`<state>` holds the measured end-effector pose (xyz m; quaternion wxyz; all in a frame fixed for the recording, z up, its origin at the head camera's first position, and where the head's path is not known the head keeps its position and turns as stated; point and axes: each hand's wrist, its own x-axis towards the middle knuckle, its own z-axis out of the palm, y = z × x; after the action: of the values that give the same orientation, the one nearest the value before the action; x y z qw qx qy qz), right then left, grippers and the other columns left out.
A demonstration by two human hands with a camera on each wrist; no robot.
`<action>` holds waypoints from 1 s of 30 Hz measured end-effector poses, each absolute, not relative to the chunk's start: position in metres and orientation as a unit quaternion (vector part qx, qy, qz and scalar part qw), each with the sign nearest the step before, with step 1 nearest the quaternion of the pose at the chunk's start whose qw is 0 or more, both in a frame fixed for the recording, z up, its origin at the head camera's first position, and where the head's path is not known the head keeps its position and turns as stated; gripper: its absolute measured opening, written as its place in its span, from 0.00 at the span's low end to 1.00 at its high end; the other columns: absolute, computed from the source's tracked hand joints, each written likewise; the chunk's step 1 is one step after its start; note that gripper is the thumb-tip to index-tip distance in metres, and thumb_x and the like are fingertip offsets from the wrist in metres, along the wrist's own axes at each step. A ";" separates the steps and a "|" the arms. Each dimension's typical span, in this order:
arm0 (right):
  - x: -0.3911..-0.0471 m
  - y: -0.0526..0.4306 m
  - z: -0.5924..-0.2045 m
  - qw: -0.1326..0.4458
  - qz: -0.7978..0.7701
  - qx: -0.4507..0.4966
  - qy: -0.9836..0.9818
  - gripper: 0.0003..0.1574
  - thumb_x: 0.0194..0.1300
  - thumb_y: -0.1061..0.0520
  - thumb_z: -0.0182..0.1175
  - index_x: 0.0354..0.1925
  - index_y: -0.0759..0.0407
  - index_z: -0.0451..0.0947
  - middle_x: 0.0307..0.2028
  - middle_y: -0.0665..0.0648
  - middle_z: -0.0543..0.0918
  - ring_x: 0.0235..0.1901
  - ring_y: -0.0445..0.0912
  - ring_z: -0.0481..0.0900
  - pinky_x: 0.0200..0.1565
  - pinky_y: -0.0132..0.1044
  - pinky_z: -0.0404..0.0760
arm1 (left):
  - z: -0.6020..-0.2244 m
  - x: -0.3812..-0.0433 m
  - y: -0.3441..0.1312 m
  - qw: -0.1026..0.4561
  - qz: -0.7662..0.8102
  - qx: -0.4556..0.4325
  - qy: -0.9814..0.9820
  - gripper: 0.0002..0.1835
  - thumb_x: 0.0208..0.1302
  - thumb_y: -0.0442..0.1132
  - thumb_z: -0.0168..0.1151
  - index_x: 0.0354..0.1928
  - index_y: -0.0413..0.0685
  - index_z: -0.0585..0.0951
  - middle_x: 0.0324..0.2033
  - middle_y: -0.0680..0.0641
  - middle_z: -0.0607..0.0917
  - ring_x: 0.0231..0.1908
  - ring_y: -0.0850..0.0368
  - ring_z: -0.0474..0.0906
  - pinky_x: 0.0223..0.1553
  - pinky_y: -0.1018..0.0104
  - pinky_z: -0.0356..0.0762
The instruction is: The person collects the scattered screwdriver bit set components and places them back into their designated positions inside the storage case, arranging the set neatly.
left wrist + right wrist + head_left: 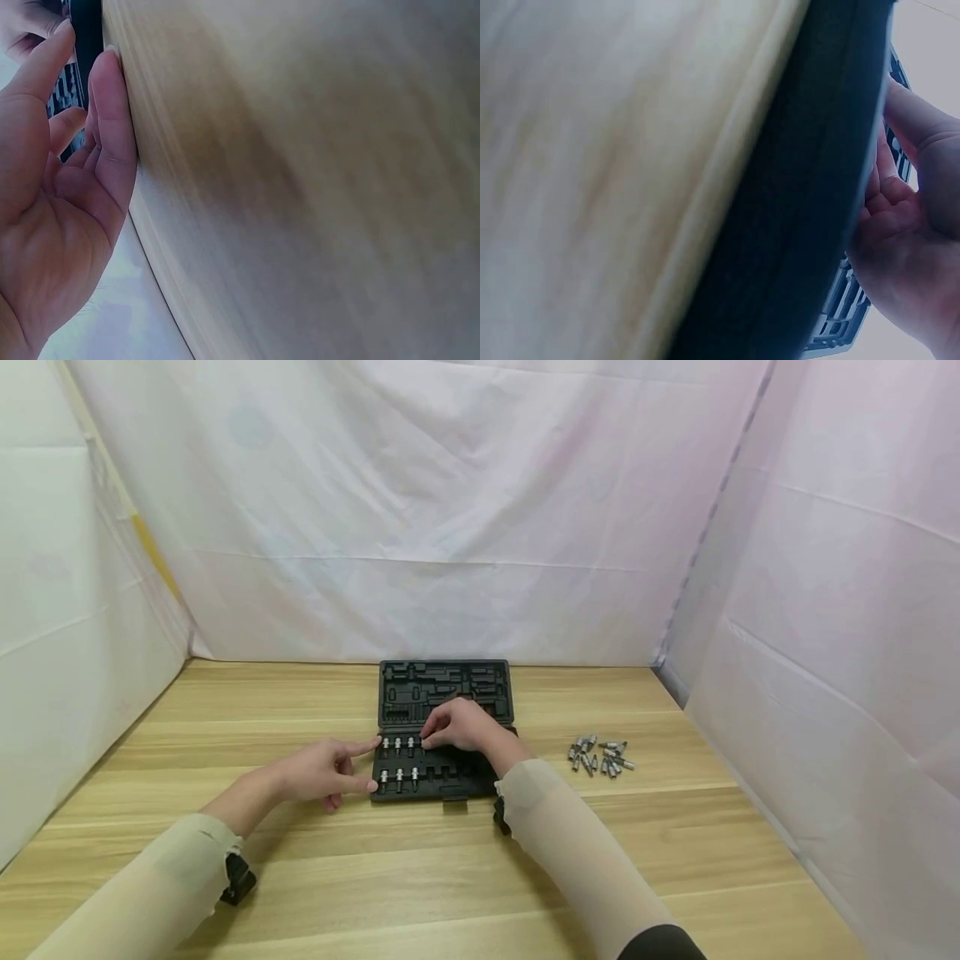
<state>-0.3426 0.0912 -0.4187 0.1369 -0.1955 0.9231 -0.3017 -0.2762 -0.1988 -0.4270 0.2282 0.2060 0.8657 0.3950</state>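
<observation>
A black tool case (pixel 420 789) lies unfolded on the table, its moulded lid (pixel 405 693) at the back. Bit sockets (pixel 399 777) with silver bases and dark tips sit in two rows in the left part of the near half. My right hand (pixel 463 727) reaches over the case and pinches a bit socket (pixel 423 747) at the right end of the upper row. The thumb and index finger of my left hand (pixel 318 772) are extended and touch the case's left edge; its other fingers bend under. In the right wrist view, the case wall (pixel 780 187) hides my right fingertips.
A loose pile of bit sockets (pixel 600 756) lies on the wooden table (pixel 675 827) to the right of the case. White cloth (pixel 450 510) hangs behind the table and along both sides. Slots (pixel 446 772) continue rightward in the case's lower row.
</observation>
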 end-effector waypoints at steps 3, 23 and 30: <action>-0.342 0.091 -0.419 0.136 -0.301 -0.193 0.924 0.04 0.73 0.50 0.75 0.44 0.44 0.93 0.43 0.47 0.92 0.44 0.43 0.86 0.58 0.47 0.89 | -0.427 -0.276 -0.200 0.229 0.396 0.206 0.865 0.49 0.72 0.49 0.77 0.87 0.48 0.61 0.29 0.45 0.79 0.26 0.53 0.82 0.29 0.57 0.92; -0.330 0.152 -0.415 0.108 -0.388 -0.230 0.886 0.16 0.77 0.44 0.71 0.58 0.44 0.90 0.54 0.48 0.91 0.44 0.44 0.86 0.43 0.40 0.89 | -0.430 -0.276 -0.201 0.227 0.399 0.206 0.864 0.50 0.71 0.51 0.77 0.87 0.50 0.60 0.29 0.46 0.78 0.26 0.53 0.81 0.29 0.57 0.92; -0.317 0.215 -0.403 0.096 -0.389 -0.192 0.896 0.20 0.76 0.41 0.71 0.60 0.44 0.89 0.54 0.49 0.90 0.49 0.49 0.86 0.50 0.52 0.90 | -0.430 -0.277 -0.202 0.227 0.396 0.204 0.866 0.51 0.71 0.51 0.77 0.87 0.51 0.60 0.29 0.45 0.78 0.26 0.53 0.81 0.30 0.57 0.92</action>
<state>-0.3173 0.2155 -0.4031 0.0964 -0.1924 0.8956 -0.3893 -0.2765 -0.2017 -0.4302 0.2268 0.2043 0.8660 0.3959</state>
